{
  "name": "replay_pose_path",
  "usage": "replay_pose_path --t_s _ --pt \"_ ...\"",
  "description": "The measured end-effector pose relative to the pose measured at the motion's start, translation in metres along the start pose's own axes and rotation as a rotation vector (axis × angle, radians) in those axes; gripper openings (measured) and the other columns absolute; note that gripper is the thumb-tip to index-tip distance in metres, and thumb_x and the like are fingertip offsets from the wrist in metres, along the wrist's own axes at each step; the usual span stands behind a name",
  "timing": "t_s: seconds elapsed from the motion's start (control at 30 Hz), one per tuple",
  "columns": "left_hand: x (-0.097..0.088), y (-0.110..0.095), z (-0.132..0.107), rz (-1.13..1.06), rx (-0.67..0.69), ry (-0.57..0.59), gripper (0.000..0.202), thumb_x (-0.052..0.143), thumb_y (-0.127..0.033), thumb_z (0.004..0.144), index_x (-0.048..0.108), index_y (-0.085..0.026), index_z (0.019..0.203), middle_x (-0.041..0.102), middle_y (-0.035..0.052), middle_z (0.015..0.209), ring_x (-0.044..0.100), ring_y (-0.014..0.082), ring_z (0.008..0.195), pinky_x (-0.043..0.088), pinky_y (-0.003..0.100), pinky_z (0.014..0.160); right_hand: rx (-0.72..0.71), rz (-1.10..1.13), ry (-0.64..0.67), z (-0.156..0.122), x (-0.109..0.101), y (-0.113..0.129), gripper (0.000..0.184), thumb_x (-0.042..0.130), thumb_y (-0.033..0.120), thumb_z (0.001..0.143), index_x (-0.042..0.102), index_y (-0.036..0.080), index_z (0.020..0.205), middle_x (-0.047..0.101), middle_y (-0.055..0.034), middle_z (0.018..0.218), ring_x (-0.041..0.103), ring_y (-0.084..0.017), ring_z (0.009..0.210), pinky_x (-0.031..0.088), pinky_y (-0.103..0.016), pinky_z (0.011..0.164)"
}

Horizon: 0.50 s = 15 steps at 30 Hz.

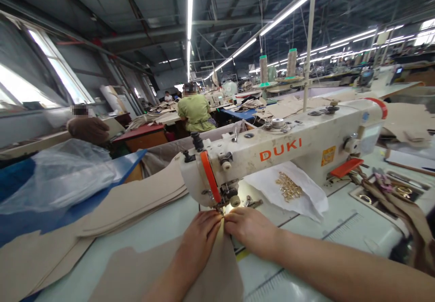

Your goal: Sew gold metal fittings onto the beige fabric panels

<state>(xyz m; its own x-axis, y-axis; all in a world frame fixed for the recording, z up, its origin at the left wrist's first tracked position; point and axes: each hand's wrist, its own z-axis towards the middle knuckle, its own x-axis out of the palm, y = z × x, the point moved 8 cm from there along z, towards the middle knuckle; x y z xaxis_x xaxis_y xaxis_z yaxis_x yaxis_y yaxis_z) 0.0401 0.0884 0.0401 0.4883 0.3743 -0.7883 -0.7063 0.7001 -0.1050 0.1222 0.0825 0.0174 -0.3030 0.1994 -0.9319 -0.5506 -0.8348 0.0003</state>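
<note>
A beige fabric piece lies on the pale table and runs up to the needle area of a white sewing machine marked DUKI. My left hand rests on the fabric just left of the presser foot, its fingers pressed together on the cloth's edge. Close by on the right side, my right hand has its fingers curled down at the same edge, fingertips almost meeting the left ones. The needle and the fabric under the fingertips are mostly hidden. A small lamp lights this spot.
Stacked beige panels lie at left, beside a clear plastic bag. Small gold metal fittings sit on a white cloth behind my right hand. A tray with straps and rings stands at right. Co-workers sit farther back.
</note>
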Motion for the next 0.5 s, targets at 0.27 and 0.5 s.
replay_pose_path --t_s 0.27,0.5 --pt "0.0032 -0.0064 -0.0022 0.021 0.026 0.057 0.025 0.041 -0.015 0.088 0.066 -0.017 0.093 0.071 0.0069 0.091 0.065 0.0193 0.085 0.056 0.036 0.08 0.018 0.051 -0.003 -0.0035 -0.0001 -0.0025 0.012 0.054 0.018 0.09 0.062 0.011 0.094 0.064 -0.0077 0.101 0.054 -0.018 0.099 0.043 -0.028 0.087" --pt "0.0034 -0.0048 -0.0021 -0.001 0.021 0.041 0.024 0.041 -0.014 0.088 0.065 -0.016 0.093 0.07 0.007 0.09 0.065 0.0191 0.085 0.057 0.034 0.078 0.01 0.046 0.016 -0.0015 -0.0017 0.0 0.01 0.054 0.016 0.089 0.061 0.01 0.093 0.064 -0.0073 0.1 0.056 -0.018 0.096 0.044 -0.028 0.088"
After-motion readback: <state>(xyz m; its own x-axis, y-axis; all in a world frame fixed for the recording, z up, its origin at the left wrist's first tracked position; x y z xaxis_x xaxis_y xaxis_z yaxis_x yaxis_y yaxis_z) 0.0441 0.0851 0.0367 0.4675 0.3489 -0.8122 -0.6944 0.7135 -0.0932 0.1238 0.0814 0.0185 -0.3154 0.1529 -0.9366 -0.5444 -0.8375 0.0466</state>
